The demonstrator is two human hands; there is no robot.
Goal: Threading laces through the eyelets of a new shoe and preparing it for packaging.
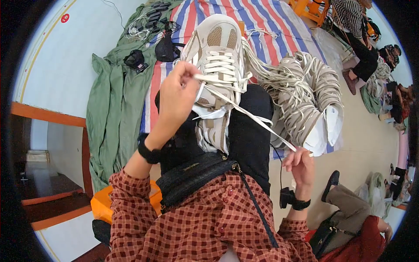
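Observation:
A beige and white sneaker (218, 39) lies on my lap, its toe pointing away from me. Flat cream laces cross its tongue in several rows. Beside the upper eyelets, my left hand (178, 89) pinches a shoelace at the shoe's left side. A long shoelace (257, 118) runs taut from the shoe down to the right, where my right hand (301, 166) grips its end between thumb and fingers. Below the sneaker's heel, part of another beige shoe (211, 135) rests between my thighs; the upper shoe hides the rest of it.
Right of my knee stands a heap of beige laced shoes (329, 87) with loose laces hanging over it. A striped plastic sheet (270, 22) and a green cloth (107, 109) spread ahead. Black straps and devices (168, 46) lie there. Other people sit at the right, one with outstretched legs (351, 196).

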